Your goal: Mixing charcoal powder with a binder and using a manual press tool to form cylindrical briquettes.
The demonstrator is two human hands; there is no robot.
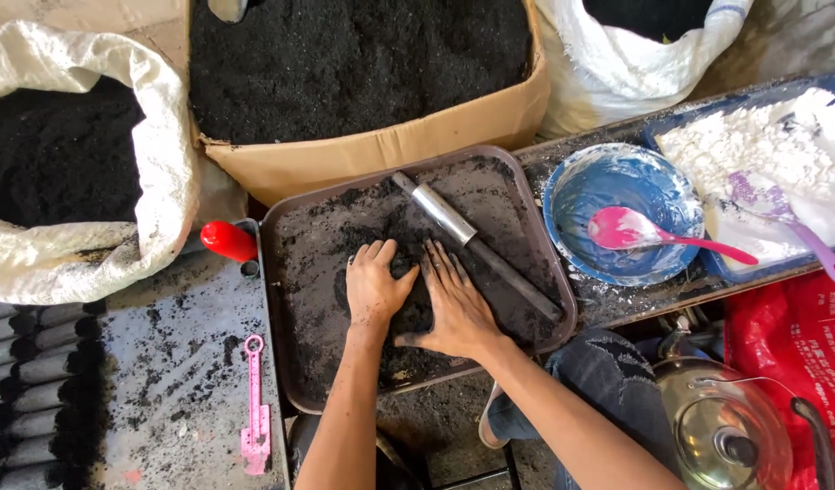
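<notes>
My left hand point(373, 286) and my right hand point(455, 304) lie flat, side by side, palms down on a heap of black powder point(408, 272) in a dark brown tray point(277, 299). Fingers of both hands are spread and dusted with the powder. A metal rod with a shiny silver sleeve point(445, 214) and a dark shaft lies diagonally across the tray, just beyond my right hand's fingertips.
A cardboard box of black powder point(363, 63) stands behind the tray, a white sack of it point(63, 154) at left. At right are a blue bowl with a pink spoon point(626, 227), a tray of white powder point(771, 154), a kettle point(726, 426). A pink tool point(254, 408), a red cap point(227, 240) and black sticks point(27, 390) lie left.
</notes>
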